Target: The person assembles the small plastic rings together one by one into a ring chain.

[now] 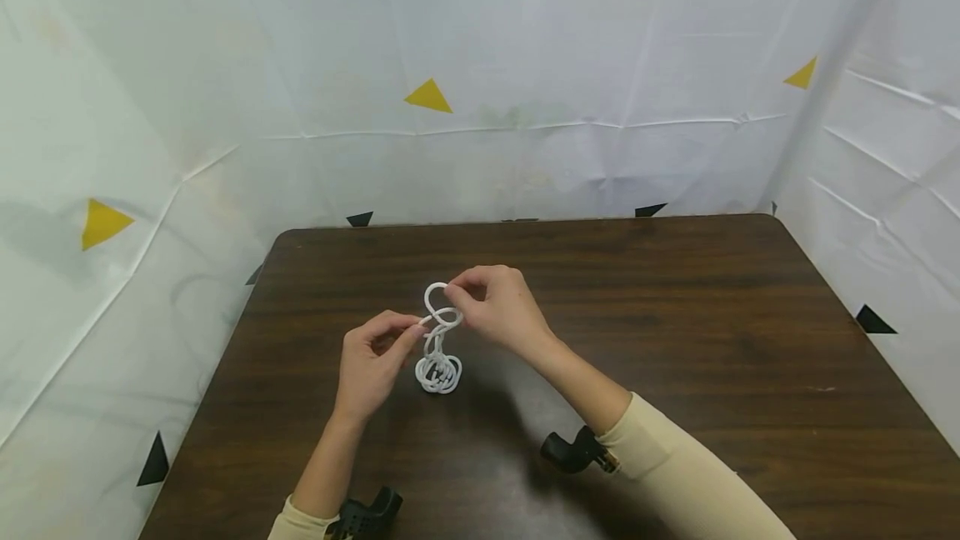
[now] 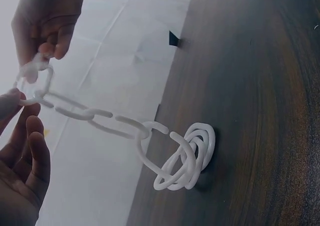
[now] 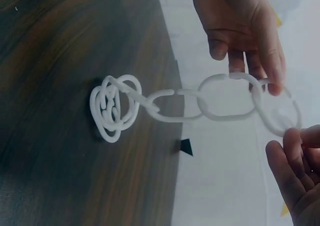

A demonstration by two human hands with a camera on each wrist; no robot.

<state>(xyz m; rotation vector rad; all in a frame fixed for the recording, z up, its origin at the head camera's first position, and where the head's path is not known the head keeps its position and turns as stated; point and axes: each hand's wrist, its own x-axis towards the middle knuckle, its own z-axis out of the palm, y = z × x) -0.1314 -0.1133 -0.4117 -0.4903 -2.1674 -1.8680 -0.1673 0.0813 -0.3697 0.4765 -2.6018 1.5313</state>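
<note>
A chain (image 2: pixel 89 116) of white plastic links, several of them with a small gap in the ring, hangs from both hands. Its lower links lie heaped in a pile (image 2: pixel 187 153) on the dark table. My right hand (image 1: pixel 504 307) pinches the topmost link between thumb and fingertips. Slightly lower and to the left, my left hand (image 1: pixel 373 365) pinches the chain near its upper end with thumb and forefinger. Between the hands and the pile, a few links are drawn out in a line. Fingertips cover parts of the upper links.
The brown wood-grain table (image 1: pixel 712 332) has white sheeting (image 1: pixel 570 40) behind it and at both sides. Yellow and black triangles mark the sheeting. Black wrist cameras, such as the right one (image 1: pixel 572 450), jut inward from both wrists above the table.
</note>
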